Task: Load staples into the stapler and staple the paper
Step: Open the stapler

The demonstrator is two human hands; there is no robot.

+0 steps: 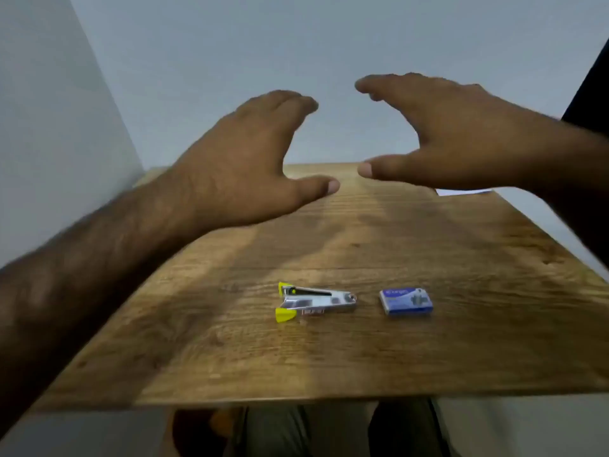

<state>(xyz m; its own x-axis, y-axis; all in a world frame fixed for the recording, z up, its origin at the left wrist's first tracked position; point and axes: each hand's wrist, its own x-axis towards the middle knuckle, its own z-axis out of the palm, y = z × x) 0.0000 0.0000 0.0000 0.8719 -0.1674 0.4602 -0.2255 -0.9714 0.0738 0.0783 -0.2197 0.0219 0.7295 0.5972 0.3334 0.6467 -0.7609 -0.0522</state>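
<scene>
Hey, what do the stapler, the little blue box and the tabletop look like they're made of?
Stapler: shiny metal body, likely steel, with yellow plastic-looking tips. Blue box: probably printed cardboard, matte. Tabletop: wood-grain surface, maybe laminate.

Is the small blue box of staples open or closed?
Closed, it seems: the blue box lies flat on the table, no flap raised, no staples showing.

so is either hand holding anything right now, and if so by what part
Nothing is held. The left hand and right hand are both raised open above the table; the stapler and the staple box lie untouched on it.
</scene>
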